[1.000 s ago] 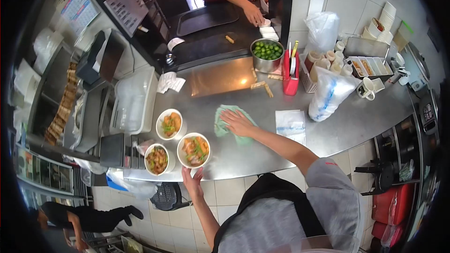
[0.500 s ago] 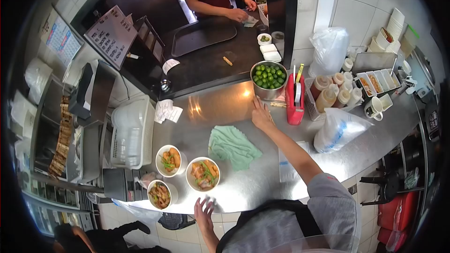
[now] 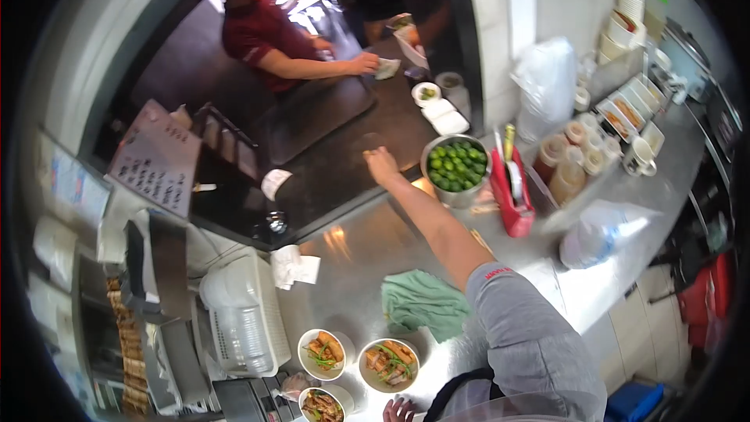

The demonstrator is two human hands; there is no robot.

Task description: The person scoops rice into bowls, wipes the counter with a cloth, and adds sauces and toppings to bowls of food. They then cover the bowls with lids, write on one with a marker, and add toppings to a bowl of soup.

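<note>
Over the dark shelf (image 3: 328, 164), the right hand (image 3: 381, 167) is stretched out, with its fingers bent close together; whether a thing is held cannot be told. Low in view, the left hand (image 3: 398, 411) is only partly seen, its fingers a bit bent, and its grip cannot be told. Near it, a bowl (image 3: 388, 391) of food (image 3: 389, 363) is set on the steel table (image 3: 351, 297), and a green cloth (image 3: 426, 305) is laid close by
</note>
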